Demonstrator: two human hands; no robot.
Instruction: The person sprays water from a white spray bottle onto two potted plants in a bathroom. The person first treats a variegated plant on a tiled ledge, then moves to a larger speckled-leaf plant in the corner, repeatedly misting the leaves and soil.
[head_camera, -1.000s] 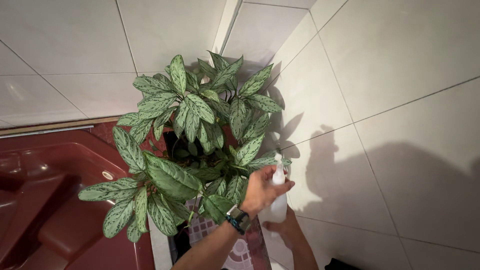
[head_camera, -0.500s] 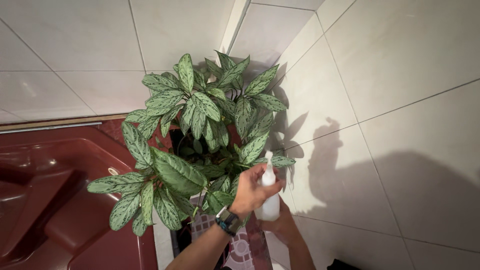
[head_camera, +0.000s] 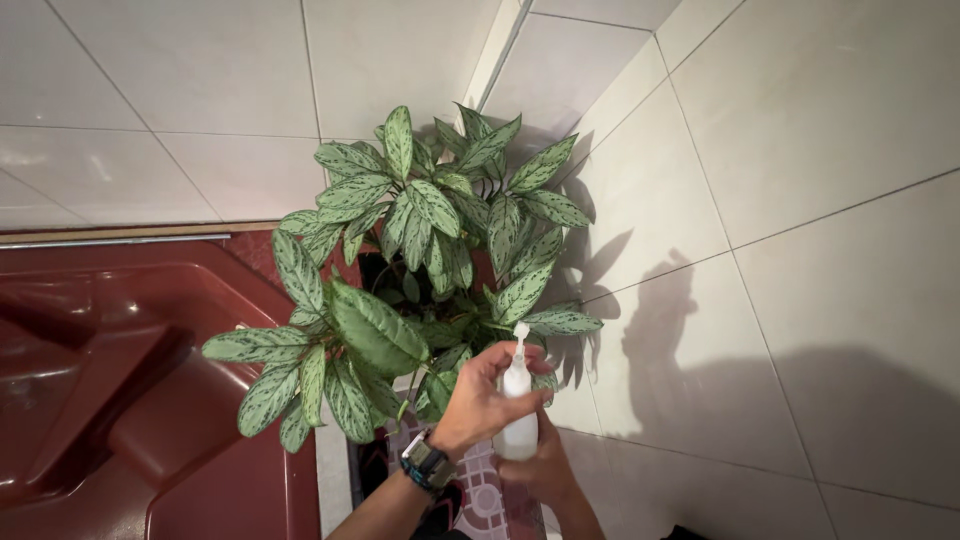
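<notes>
spray bottle (head_camera: 518, 425) | white, upright | held beside leafy plant (head_camera: 420, 270)

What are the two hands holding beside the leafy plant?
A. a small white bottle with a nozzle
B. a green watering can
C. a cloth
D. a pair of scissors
A: the left hand wraps the neck and the right hand cups the base of a small white bottle, nozzle up, next to the plant.

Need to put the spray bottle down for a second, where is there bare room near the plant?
Free: the dark red tub left of the plant. Crowded: the patterned ledge under both hands, overhung by leaves. The left hand and right hand grip the white spray bottle.
</notes>
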